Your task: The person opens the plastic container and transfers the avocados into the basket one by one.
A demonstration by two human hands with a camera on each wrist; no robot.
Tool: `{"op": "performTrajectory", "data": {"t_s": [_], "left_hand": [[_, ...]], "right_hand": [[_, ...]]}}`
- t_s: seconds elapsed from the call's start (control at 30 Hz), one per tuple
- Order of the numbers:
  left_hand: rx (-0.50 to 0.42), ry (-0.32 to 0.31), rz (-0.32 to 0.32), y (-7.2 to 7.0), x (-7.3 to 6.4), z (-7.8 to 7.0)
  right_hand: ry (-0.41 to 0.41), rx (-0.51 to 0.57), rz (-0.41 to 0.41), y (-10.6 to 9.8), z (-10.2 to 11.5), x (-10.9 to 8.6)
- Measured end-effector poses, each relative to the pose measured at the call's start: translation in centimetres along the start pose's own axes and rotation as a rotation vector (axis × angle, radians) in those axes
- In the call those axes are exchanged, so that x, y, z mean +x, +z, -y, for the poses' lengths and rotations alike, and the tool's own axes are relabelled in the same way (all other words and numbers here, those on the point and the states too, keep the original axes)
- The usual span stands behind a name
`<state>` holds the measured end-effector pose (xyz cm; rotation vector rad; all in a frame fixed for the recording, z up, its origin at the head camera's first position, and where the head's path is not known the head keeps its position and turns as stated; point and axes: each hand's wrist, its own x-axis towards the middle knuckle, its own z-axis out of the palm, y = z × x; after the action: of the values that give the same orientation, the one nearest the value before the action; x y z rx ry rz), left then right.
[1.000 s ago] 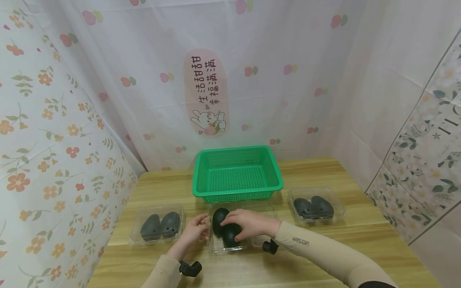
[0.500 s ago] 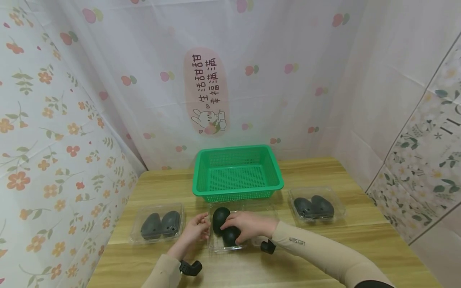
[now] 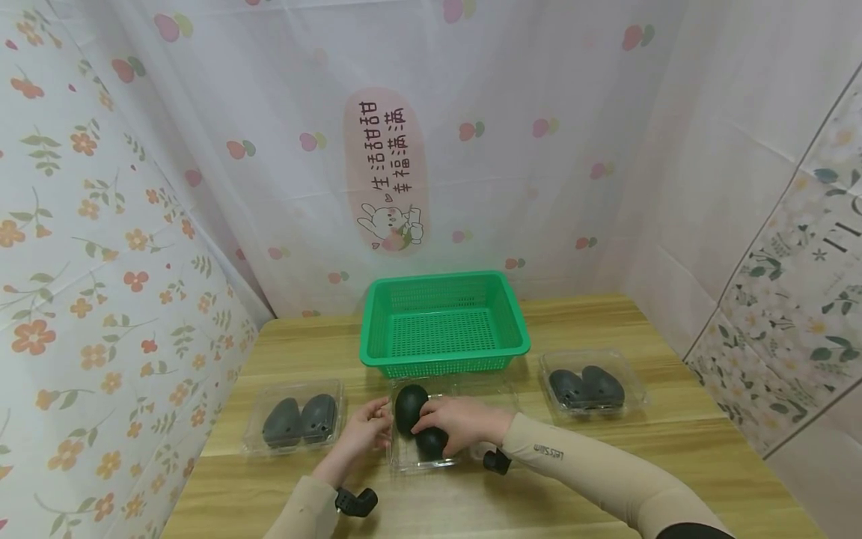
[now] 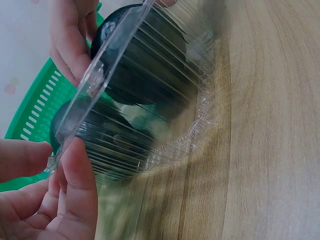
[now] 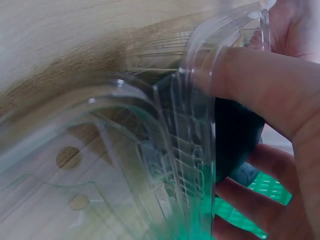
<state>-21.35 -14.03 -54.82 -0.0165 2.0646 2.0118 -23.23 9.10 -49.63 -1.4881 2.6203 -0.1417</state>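
Note:
An opened clear plastic clamshell box (image 3: 407, 455) sits mid-table with two dark green, smooth, egg-shaped fruits like avocados inside. One avocado (image 3: 410, 408) lies at the far left of the tray. The nearer avocado (image 3: 431, 445) is under my right hand (image 3: 466, 421), whose fingers and thumb curl round it. In the right wrist view, the thumb (image 5: 265, 82) shows through the clear wall, along the avocado's side. My left hand (image 3: 369, 430) pinches the box rim (image 4: 75, 117) at its left side between thumb and finger. The box's lid (image 3: 494, 389) folds out to the right, partly behind my right hand.
A green slotted basket (image 3: 441, 361) stands right behind the box. Closed clear boxes, each with two dark avocados, lie to the left (image 3: 292, 423) and right (image 3: 589, 389). Printed curtains (image 3: 512, 187) close off the back and sides of the wooden table (image 3: 673, 449).
My right hand has shifted slightly toward me over the nearer avocado, and more of the far avocado shows. My left hand stays at the box rim.

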Motion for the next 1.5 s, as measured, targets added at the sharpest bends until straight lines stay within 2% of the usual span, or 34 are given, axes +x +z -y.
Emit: {"op": "performTrajectory", "data": {"t_s": [0.47,0.73,1.03,1.5], "left_hand": [[-0.002,-0.010,0.017,-0.2,0.3,0.2],[0.009,-0.015,0.010,-0.1,0.3,0.0],[0.019,-0.015,0.000,0.1,0.1,-0.1],[0.005,-0.012,0.010,-0.1,0.1,0.0]], "right_hand": [[-0.053,-0.048,0.000,0.6,-0.4,0.0],[-0.031,-0.010,0.001,0.8,-0.6,0.2],[-0.066,-0.009,-0.035,1.2,-0.8,-0.1],[-0.053,0.026,-0.032,0.3,-0.9,-0.3]]}}
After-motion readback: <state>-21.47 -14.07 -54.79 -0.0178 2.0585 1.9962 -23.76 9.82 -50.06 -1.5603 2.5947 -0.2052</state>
